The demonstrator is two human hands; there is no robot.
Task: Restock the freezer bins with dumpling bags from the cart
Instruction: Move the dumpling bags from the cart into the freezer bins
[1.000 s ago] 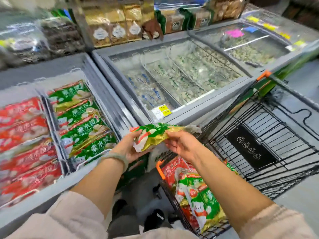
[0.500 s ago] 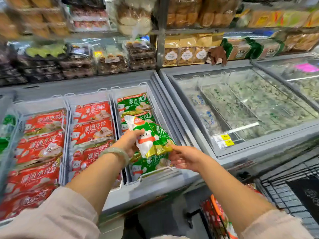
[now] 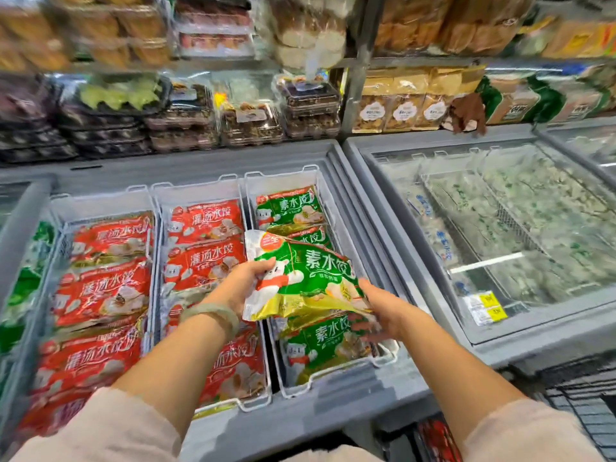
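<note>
Left hand (image 3: 243, 285) pinches, right hand (image 3: 383, 310) apparently grips, a crumpled green-gold dumpling bag (image 3: 316, 273).

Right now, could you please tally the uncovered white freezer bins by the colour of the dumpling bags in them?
Red-bag bins: 2
Green-bag bins: 1
Total: 3

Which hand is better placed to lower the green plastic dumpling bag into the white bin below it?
Probably the right hand: it holds the green plastic dumpling bag by its lower corner, above the white plastic bin, while the left hand grips the other edge over the red dumpling bags.
</note>
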